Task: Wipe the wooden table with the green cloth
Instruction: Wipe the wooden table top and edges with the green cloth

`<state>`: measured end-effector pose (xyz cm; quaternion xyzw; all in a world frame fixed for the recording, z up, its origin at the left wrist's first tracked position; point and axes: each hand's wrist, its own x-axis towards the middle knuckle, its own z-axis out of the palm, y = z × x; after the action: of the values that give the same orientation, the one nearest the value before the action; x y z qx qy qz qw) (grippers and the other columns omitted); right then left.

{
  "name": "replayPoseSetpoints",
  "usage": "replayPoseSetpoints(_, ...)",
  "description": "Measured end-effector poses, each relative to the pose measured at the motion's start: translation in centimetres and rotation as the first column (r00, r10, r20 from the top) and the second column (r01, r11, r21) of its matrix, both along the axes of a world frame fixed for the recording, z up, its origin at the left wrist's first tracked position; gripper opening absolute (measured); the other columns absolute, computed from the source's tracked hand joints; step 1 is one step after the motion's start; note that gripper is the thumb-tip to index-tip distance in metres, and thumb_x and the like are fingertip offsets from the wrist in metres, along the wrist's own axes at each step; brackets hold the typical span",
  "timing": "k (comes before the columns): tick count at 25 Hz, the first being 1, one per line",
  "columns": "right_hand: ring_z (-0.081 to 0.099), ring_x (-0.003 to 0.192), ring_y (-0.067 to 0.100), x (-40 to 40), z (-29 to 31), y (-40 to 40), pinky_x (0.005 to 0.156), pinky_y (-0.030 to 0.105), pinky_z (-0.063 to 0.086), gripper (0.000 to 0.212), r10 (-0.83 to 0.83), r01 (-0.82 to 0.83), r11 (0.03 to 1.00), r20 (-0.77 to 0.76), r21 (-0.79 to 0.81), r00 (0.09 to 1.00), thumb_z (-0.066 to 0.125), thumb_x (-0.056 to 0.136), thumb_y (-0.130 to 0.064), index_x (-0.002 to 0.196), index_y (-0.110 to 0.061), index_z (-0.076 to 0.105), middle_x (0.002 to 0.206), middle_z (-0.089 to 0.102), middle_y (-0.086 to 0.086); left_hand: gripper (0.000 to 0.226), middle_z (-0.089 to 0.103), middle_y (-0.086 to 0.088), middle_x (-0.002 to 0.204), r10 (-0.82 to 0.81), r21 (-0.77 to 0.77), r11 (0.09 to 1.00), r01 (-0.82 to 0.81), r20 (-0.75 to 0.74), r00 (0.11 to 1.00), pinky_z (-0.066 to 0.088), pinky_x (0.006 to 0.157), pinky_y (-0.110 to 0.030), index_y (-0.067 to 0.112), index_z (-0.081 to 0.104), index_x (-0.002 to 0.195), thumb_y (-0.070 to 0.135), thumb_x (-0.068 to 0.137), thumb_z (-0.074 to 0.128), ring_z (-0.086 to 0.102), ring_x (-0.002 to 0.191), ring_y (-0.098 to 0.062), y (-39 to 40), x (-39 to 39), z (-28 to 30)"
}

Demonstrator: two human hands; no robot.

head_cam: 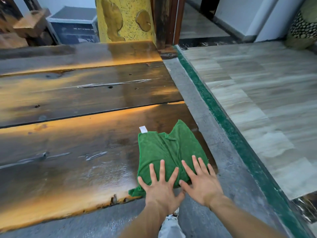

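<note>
A green cloth (169,148) with a white tag lies crumpled near the front right corner of the dark, glossy wooden table (72,134). My left hand (160,188) presses flat on the cloth's near edge, fingers spread and straight. Beside it, my right hand (201,182) also presses flat on the cloth, fingers spread, close to the table's right end. The two thumbs nearly touch. Part of the cloth hangs over the table's front edge under my left hand.
The table is made of long planks with gaps and knots. To its right run a grey concrete strip (204,117) and a green border (228,127), then a tiled floor (257,86). A yellow slab (125,19) and a dark box (73,26) stand behind the table.
</note>
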<state>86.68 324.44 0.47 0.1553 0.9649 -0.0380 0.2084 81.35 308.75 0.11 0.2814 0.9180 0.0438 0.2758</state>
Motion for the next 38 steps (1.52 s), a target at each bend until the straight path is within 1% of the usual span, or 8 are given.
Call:
replayPoseSetpoints(4, 0.026, 0.148, 0.029, 3.2, -0.8, -1.2, 0.117, 0.042, 0.0, 0.073, -0.061, 0.062, 0.997, -0.021, 0.047, 0.998, 0.011, 0.091, -0.073, 0.153, -0.04, 0.032, 0.16, 0.019, 0.016, 0.074, -0.032, -0.004, 0.163, -0.05, 0.021, 0.998, 0.052, -0.105, 0.993, -0.008, 0.1, -0.083, 0.056, -0.005, 0.153, 0.07, 0.091, 0.032, -0.033, 0.143, -0.042, -0.5, 1.6, -0.7)
replayPoseSetpoints(8, 0.046, 0.137, 0.03, 3.3, -2.5, -1.0, 0.113, 0.044, 0.009, 0.065, -0.092, 0.092, 0.995, -0.016, 0.042, 0.996, 0.019, 0.099, -0.062, 0.143, -0.029, 0.053, 0.146, 0.051, 0.014, 0.071, 0.022, -0.01, 0.166, -0.075, 0.016, 0.997, 0.078, -0.138, 0.988, 0.018, 0.085, -0.091, 0.054, 0.044, 0.143, 0.071, 0.074, 0.047, 0.023, 0.146, -0.051, -0.8, 1.7, -1.0)
replayPoseSetpoints(12, 0.028, 0.143, 0.028, 2.1, -2.8, -0.7, 0.114, 0.046, 0.01, 0.061, -0.076, 0.082, 0.995, -0.096, 0.056, 0.992, 0.02, 0.101, -0.056, 0.148, -0.028, 0.046, 0.151, 0.046, 0.014, 0.076, 0.038, -0.013, 0.159, -0.134, 0.048, 0.988, 0.144, -0.162, 0.978, 0.021, 0.087, -0.09, 0.044, 0.055, 0.139, 0.071, 0.068, 0.051, 0.034, 0.139, -0.051, -0.4, 1.1, -3.0)
replayPoseSetpoints(18, 0.017, 0.149, 0.026, -2.7, -3.5, 0.1, 0.117, 0.047, 0.007, 0.061, -0.189, 0.19, 0.982, -0.15, -0.008, 0.97, 0.026, 0.097, -0.043, 0.15, -0.017, 0.041, 0.158, 0.035, 0.013, 0.077, -0.05, -0.003, 0.15, -0.119, -0.006, 0.993, 0.119, -0.114, 0.986, -0.024, 0.093, -0.082, 0.053, -0.022, 0.149, 0.077, 0.09, 0.02, -0.046, 0.134, -0.039, 3.2, -3.5, -1.4)
replayPoseSetpoints(22, -0.033, 0.145, 0.02, -8.1, -2.7, 2.5, 0.117, 0.044, -0.021, 0.075, -0.198, 0.201, 0.979, -0.127, 0.015, 0.972, -0.021, 0.079, -0.052, 0.148, -0.023, -0.027, 0.155, -0.038, 0.004, 0.072, 0.009, -0.013, 0.168, -0.044, 0.096, 0.993, 0.064, -0.197, 0.979, 0.004, 0.097, -0.089, 0.052, 0.03, 0.152, 0.077, 0.085, 0.035, 0.013, 0.149, -0.051, 5.3, -7.5, -3.1)
replayPoseSetpoints(24, -0.038, 0.142, 0.02, -12.4, -2.2, 4.4, 0.117, 0.047, -0.023, 0.072, -0.229, 0.232, 0.973, -0.139, 0.006, 0.964, -0.022, 0.082, -0.053, 0.145, -0.019, -0.035, 0.149, -0.046, 0.002, 0.068, 0.032, -0.012, 0.162, 0.0, 0.081, 0.997, 0.016, -0.196, 0.981, 0.013, 0.096, -0.089, 0.051, 0.044, 0.146, 0.075, 0.083, 0.04, 0.032, 0.143, -0.05, 7.1, -10.8, -3.4)
replayPoseSetpoints(28, -0.034, 0.144, 0.02, -21.7, -2.5, 8.0, 0.118, 0.049, -0.021, 0.065, -0.177, 0.178, 0.984, -0.167, -0.01, 0.97, -0.001, 0.101, -0.049, 0.15, -0.015, -0.027, 0.152, -0.042, 0.0, 0.066, -0.035, 0.0, 0.161, 0.073, 0.027, 0.997, -0.068, -0.244, 0.967, -0.017, 0.101, -0.08, 0.058, -0.021, 0.148, 0.076, 0.092, 0.008, -0.027, 0.148, -0.039, 10.6, -18.9, -3.4)
replayPoseSetpoints(38, -0.034, 0.145, 0.021, -44.6, -3.8, 15.8, 0.12, 0.049, -0.014, 0.07, -0.059, 0.041, 0.996, -0.264, -0.075, 0.963, 0.004, 0.101, -0.052, 0.152, -0.014, -0.025, 0.154, -0.042, 0.0, 0.073, -0.029, 0.001, 0.164, 0.156, 0.004, 0.986, -0.165, -0.35, 0.924, -0.011, 0.106, -0.078, 0.057, -0.022, 0.148, 0.085, 0.085, 0.005, -0.024, 0.15, -0.036, 16.9, -40.8, -3.7)
